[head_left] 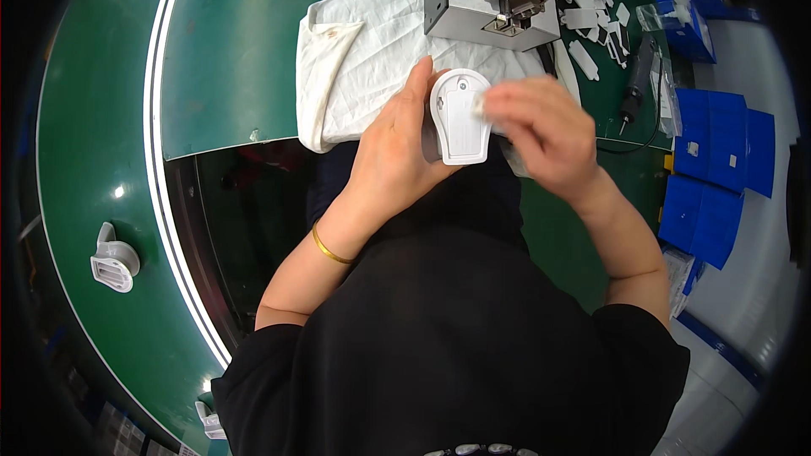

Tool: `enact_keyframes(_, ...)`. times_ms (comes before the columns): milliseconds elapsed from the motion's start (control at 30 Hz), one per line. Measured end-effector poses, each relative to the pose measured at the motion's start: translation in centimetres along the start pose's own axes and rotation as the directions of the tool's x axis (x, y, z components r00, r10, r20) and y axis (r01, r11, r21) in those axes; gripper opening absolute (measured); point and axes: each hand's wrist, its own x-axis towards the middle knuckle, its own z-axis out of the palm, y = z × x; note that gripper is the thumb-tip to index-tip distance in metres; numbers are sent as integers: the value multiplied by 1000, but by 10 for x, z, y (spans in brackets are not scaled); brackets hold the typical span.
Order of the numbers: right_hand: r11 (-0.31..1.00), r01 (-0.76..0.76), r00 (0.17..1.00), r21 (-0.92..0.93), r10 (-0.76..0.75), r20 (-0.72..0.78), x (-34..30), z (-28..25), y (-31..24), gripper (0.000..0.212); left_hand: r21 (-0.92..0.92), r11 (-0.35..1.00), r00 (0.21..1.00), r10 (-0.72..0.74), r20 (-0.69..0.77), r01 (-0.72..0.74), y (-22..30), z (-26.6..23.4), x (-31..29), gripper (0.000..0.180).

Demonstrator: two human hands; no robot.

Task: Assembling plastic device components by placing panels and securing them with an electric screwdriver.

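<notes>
In my left hand (390, 139) is a white plastic housing (463, 122), rounded at the top and narrower at its straight lower end. A recessed panel and a small screw near the top show on its face. My left fingers wrap behind it, with the thumb by its lower left side. Close to the housing's right edge, my right hand (545, 131) is blurred by motion, its fingers drawn together. A small pale thing seems to be at those fingertips; its kind is unclear.
Ahead, a grey bench machine (507, 0) stands by a folded white cloth (380, 51). Loose white parts (583, 59) and an electric screwdriver (638, 84) lie right, near blue bins (710, 135). A white device (115, 262) sits far left beyond a light strip (160, 118).
</notes>
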Motion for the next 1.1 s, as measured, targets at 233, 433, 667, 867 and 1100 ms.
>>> enact_keyframes(233,1000,-24,998,-9,25,63,-22,-7,-1,17,60,995,996,76,-40,-74,1,3,0,105)
enact_keyframes(433,992,30,990,120,-46,136,-32,-3,-12,19,78,994,996,86,-35,-83,1,3,2,102)
enact_keyframes(667,996,42,998,74,-46,44,-25,0,-2,18,63,996,998,70,-11,-69,1,1,4,102)
enact_keyframes(867,1000,14,994,-28,-17,-104,9,13,24,17,97,992,997,82,-4,-82,4,1,2,103)
enact_keyframes(1100,989,103,995,-108,-102,11,1,-1,15,22,69,996,999,49,22,-51,4,-1,3,104)
